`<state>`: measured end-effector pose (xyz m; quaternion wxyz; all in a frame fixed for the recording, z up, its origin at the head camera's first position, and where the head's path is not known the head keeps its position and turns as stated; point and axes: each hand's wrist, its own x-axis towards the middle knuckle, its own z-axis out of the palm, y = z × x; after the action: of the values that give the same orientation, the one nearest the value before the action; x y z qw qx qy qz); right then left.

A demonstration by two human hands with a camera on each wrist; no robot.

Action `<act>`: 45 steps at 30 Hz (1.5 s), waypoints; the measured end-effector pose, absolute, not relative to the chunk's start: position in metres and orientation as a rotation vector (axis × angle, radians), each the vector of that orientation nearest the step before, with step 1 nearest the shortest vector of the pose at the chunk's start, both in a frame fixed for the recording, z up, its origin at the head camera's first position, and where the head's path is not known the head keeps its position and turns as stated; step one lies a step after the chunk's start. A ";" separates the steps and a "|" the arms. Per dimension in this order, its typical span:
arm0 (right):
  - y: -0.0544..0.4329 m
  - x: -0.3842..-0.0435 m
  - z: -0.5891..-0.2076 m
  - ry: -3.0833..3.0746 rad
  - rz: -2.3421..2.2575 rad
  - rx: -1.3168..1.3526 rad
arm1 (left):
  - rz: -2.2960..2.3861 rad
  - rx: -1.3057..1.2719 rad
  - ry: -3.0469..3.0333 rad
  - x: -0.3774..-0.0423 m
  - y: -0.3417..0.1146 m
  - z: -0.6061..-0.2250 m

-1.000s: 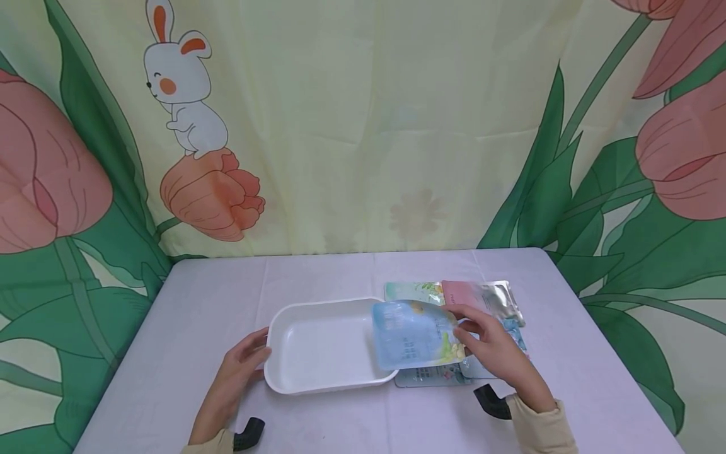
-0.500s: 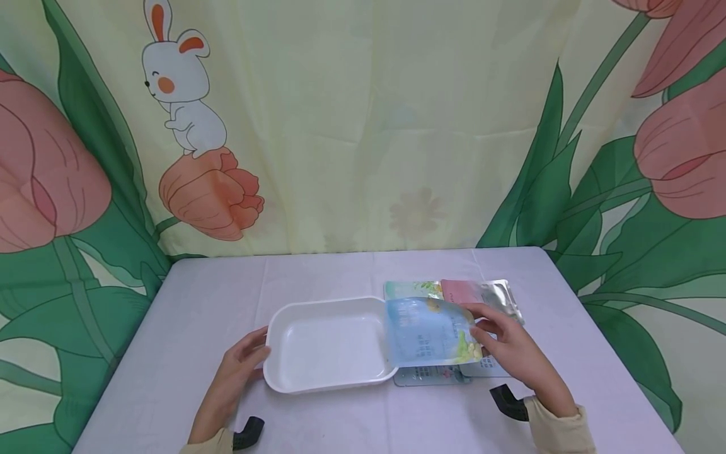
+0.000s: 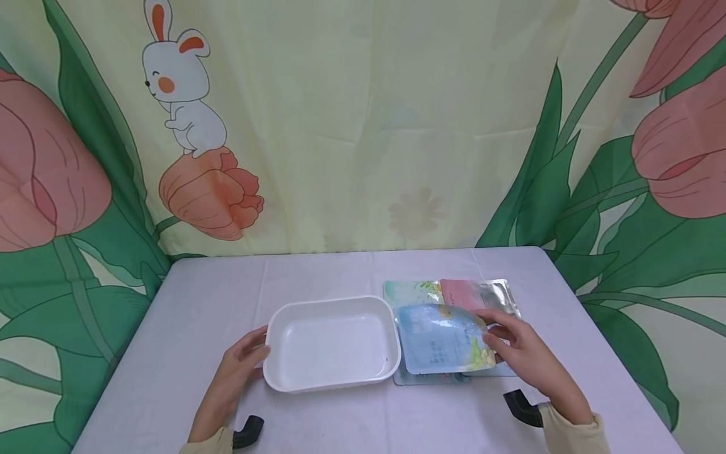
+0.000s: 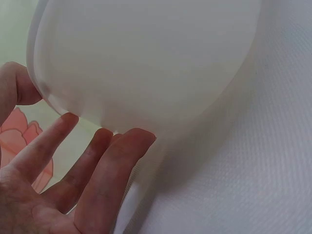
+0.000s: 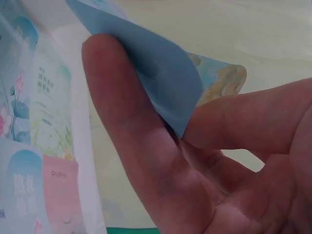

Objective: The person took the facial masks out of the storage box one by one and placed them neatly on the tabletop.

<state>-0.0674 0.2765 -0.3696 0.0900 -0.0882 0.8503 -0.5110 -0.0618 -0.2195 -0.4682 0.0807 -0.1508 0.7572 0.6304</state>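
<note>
A white rectangular tray stands at the middle of the table, with nothing in it. My left hand holds its left end, the thumb at the rim and the fingertips against the outer wall, as the left wrist view shows. My right hand pinches the right end of a light blue sachet printed with yellow and green. The sachet hangs just right of the tray, over other flat packets. In the right wrist view its blue back bends between thumb and fingers.
Under and behind the held sachet lie a green packet, a pink and silver packet and blue packets. They rest on a white-covered table. A printed curtain hangs behind the table's far edge.
My right hand has moved the blue sachet to the right, from above the tray's right end to over the packets. The left hand and tray have stayed in place.
</note>
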 end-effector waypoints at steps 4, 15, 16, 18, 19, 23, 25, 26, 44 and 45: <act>0.279 -0.066 -0.371 2.509 -1.505 -0.240 | 1.889 -0.453 2.260 -0.062 -0.220 -0.468; 0.286 -0.063 -0.381 2.422 -1.502 -0.261 | 1.882 -0.453 2.270 -0.062 -0.220 -0.468; 0.286 -0.062 -0.382 2.412 -1.502 -0.262 | 1.884 -0.453 2.269 -0.062 -0.220 -0.468; 0.287 -0.062 -0.385 2.392 -1.499 -0.267 | 1.889 -0.452 2.266 -0.062 -0.220 -0.468; 0.288 -0.062 -0.387 2.389 -1.492 -0.274 | 1.889 -0.452 2.264 -0.062 -0.220 -0.468; 0.289 -0.061 -0.393 2.375 -1.470 -0.291 | 1.899 -0.452 2.250 -0.062 -0.220 -0.468; 0.290 -0.060 -0.396 2.374 -1.456 -0.294 | 1.901 -0.450 2.243 -0.062 -0.220 -0.468; 0.290 -0.060 -0.397 2.369 -1.452 -0.291 | 1.902 -0.450 2.241 -0.063 -0.220 -0.468; 0.292 -0.055 -0.423 2.208 -1.387 -0.300 | 1.899 -0.441 2.247 -0.062 -0.220 -0.467; 0.292 -0.055 -0.424 2.197 -1.386 -0.304 | 1.896 -0.440 2.249 -0.062 -0.220 -0.467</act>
<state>-0.0552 0.2919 -0.4236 0.2600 -0.1124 0.8112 -0.5116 -0.0620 -0.2198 -0.4671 0.0837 -0.1475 0.7534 0.6353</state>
